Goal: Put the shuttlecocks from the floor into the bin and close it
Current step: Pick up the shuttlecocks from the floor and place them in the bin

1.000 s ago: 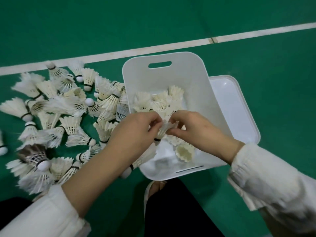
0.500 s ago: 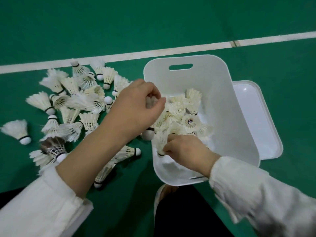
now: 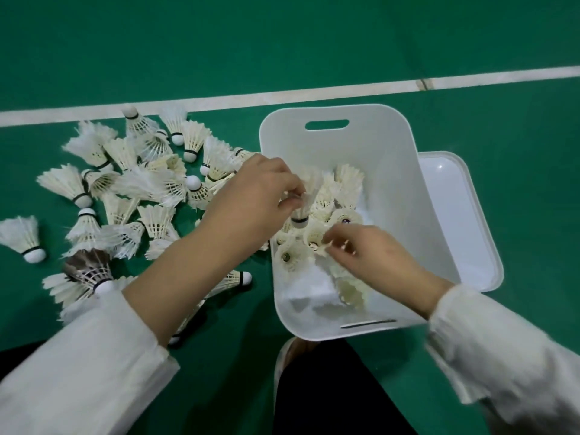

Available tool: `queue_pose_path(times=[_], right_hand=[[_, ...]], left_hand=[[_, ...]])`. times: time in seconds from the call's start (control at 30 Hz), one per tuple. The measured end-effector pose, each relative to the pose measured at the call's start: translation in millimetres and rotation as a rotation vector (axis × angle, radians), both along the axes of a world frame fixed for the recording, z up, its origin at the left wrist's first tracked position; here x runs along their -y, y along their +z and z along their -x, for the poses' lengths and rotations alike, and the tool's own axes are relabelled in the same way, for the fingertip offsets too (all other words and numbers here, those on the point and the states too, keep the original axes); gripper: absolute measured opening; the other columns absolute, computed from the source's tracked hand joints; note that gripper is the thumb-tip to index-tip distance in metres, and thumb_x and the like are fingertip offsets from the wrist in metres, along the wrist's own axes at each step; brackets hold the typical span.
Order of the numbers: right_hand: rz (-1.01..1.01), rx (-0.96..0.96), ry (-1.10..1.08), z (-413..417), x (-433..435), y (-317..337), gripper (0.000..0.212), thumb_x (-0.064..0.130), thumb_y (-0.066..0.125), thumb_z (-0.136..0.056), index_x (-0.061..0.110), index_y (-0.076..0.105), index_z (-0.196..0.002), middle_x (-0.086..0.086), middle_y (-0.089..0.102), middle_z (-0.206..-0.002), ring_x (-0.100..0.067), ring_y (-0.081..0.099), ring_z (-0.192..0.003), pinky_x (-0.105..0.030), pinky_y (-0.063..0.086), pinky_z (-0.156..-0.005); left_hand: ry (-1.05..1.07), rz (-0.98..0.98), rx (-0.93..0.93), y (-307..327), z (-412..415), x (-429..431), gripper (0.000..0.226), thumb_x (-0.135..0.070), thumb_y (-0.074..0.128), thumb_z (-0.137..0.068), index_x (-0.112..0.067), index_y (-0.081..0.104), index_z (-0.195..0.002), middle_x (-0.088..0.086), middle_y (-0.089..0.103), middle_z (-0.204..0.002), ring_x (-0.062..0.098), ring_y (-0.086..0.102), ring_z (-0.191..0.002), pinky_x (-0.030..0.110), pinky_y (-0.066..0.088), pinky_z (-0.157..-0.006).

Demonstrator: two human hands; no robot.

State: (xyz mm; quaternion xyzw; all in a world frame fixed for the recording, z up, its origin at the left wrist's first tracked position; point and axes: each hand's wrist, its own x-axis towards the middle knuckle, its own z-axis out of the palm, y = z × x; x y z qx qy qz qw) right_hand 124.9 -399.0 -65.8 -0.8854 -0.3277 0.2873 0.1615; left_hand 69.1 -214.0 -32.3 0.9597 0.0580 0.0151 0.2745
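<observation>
A white plastic bin (image 3: 392, 171) stands open on the green floor, with several white feather shuttlecocks (image 3: 342, 196) standing cork-down inside. My left hand (image 3: 260, 196) is over the bin's left rim and pinches one shuttlecock (image 3: 306, 199) by its feathers, cork pointing down. My right hand (image 3: 373, 255) is inside the bin, its fingertips touching the feather rims of the shuttlecocks there. A large pile of shuttlecocks (image 3: 131, 189) lies on the floor left of the bin. The bin's white lid (image 3: 455, 215) lies flat to the right, partly under the bin.
A white court line (image 3: 282, 95) crosses the floor behind the bin. My shoe and dark trouser leg (image 3: 329, 387) sit just below the bin's near edge. A lone shuttlecock (image 3: 23, 235) lies at the far left.
My left hand has carried a shuttlecock rightward from the bin's left rim to above the ones inside. My right hand has shifted right and its fingers have spread over the shuttlecocks.
</observation>
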Motion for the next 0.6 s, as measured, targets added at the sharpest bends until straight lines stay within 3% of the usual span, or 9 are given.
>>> queue_pose_path(times=[0.07, 0.17, 0.3, 0.4, 0.5, 0.6], right_hand=[[-0.164, 0.005, -0.140, -7, 10, 22, 0.030, 0.028, 0.057, -0.090, 0.032, 0.050, -0.118, 0.013, 0.060, -0.082, -0.013, 0.060, -0.074, -0.031, 0.049, -0.075], [-0.203, -0.015, -0.138, -10, 13, 36, 0.050, 0.030, 0.061, -0.087, 0.039, 0.037, -0.130, 0.011, 0.060, -0.084, -0.014, 0.061, -0.071, -0.030, 0.050, -0.073], [-0.206, 0.030, -0.123, -12, 11, 39, 0.043, 0.029, 0.063, -0.086, 0.038, 0.046, -0.125, 0.011, 0.060, -0.091, -0.011, 0.060, -0.074, -0.026, 0.048, -0.072], [-0.117, 0.027, -0.017, -11, 13, 36, 0.011, 0.027, 0.061, -0.087, 0.024, 0.066, -0.097, 0.008, 0.063, -0.087, -0.014, 0.059, -0.079, -0.029, 0.048, -0.073], [0.072, 0.054, 0.047, -11, 22, 18, 0.015, 0.030, 0.062, -0.088, 0.022, 0.069, -0.097, 0.007, 0.064, -0.086, -0.012, 0.057, -0.079, -0.025, 0.041, -0.071], [0.201, 0.006, 0.093, -6, 22, -11, 0.020, 0.028, 0.060, -0.089, 0.021, 0.069, -0.104, 0.000, 0.070, -0.101, -0.017, 0.062, -0.093, -0.024, 0.043, -0.079]], left_hand=[[-0.034, 0.021, -0.004, -1, -3, 8, 0.017, -0.024, 0.058, -0.089, -0.016, 0.069, -0.100, -0.001, 0.060, -0.102, 0.018, 0.044, -0.103, 0.030, 0.035, -0.088], [-0.107, 0.057, -0.006, -1, -4, 23, 0.017, -0.023, 0.059, -0.089, -0.016, 0.069, -0.101, -0.001, 0.061, -0.100, 0.018, 0.047, -0.101, 0.031, 0.037, -0.086], [-0.224, 0.085, 0.008, -2, -2, 25, 0.015, -0.023, 0.060, -0.088, -0.016, 0.069, -0.098, -0.002, 0.061, -0.095, 0.016, 0.049, -0.094, 0.042, 0.043, -0.084], [-0.323, 0.044, -0.041, 0, 4, 18, 0.017, -0.028, 0.057, -0.089, -0.020, 0.066, -0.101, -0.006, 0.058, -0.099, 0.011, 0.047, -0.097, 0.042, 0.044, -0.086], [-0.321, -0.012, -0.018, 8, 13, 5, 0.023, -0.035, 0.051, -0.090, -0.023, 0.062, -0.107, -0.009, 0.056, -0.105, 0.010, 0.052, -0.099, 0.038, 0.048, -0.083], [-0.300, -0.139, -0.125, 18, 16, -17, 0.023, -0.037, 0.043, -0.092, -0.025, 0.059, -0.103, -0.012, 0.059, -0.096, 0.009, 0.055, -0.087, 0.032, 0.049, -0.073]])
